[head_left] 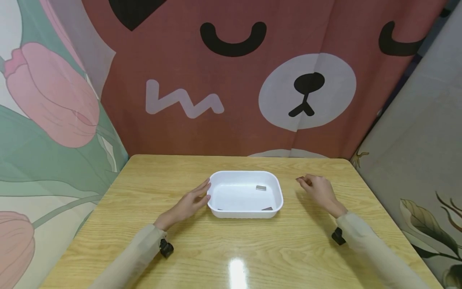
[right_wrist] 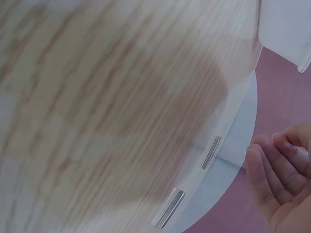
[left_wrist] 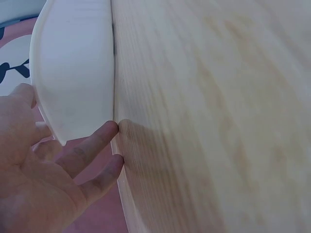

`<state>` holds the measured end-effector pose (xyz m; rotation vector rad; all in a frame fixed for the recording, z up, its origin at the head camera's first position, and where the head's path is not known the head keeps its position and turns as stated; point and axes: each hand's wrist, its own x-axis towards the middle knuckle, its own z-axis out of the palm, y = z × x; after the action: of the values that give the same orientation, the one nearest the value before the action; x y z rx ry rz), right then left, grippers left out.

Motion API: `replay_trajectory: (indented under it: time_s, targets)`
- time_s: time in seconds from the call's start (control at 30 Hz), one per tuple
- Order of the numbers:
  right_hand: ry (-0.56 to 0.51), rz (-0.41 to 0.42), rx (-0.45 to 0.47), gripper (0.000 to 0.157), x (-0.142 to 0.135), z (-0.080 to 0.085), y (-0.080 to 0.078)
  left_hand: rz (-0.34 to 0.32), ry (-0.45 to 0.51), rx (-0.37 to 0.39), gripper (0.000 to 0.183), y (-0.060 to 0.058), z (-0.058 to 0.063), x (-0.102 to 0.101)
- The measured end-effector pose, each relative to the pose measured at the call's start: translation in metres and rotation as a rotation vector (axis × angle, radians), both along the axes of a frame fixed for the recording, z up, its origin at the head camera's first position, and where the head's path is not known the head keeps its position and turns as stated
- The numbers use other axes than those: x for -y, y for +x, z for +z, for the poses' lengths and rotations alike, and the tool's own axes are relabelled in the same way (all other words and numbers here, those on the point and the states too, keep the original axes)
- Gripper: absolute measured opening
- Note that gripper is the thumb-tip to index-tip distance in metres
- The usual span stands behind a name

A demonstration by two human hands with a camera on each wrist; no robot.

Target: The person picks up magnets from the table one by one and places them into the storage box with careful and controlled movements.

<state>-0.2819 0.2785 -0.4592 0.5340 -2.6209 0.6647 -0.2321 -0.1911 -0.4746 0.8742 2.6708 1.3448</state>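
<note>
A white plastic tray [head_left: 245, 214] stands on the table. My left hand [head_left: 191, 202] rests against its left end, fingers spread along the rim and wall; in the left wrist view that hand [left_wrist: 53, 170] has two fingertips down by the tray's base. Inside the tray lie a small silver bar [head_left: 261, 188] and a brownish flat piece [head_left: 267, 208]. Right of the tray, my right hand [head_left: 319, 190] is raised, pinching what looks like a small reddish-brown flat piece [head_left: 299, 178]. Beside that hand [right_wrist: 282, 179] in the right wrist view, the pinched piece cannot be made out.
Two small metal bars, a nearer one [right_wrist: 170, 208] and a farther one [right_wrist: 212, 152], lie on the wooden table [head_left: 173, 168] near its far edge. A curtain with a bear print [head_left: 231, 136] hangs behind. Patterned cloths hang at both sides.
</note>
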Motion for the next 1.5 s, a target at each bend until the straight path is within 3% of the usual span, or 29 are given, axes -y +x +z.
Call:
replay_trajectory:
  time_s: [0.43,0.93,1.23,1.5]
  targets:
    - [0.015,-0.005,0.056,0.016,-0.016,-0.003,0.001,0.008,-0.008,0.000,0.057,0.000,0.000,0.000]
    - [0.031,-0.017,0.081,0.004,-0.035,-0.006,0.002,0.015,-0.013,0.006,0.058,0.000,0.000,0.000]
    - [0.047,-0.036,0.064,0.007,-0.040,-0.006,0.005,0.016,-0.011,-0.005,0.059,0.000,-0.001,0.000]
    - [0.055,-0.084,0.104,0.013,-0.046,-0.007,0.009,0.011,-0.007,-0.006,0.058,-0.001,-0.001,0.000]
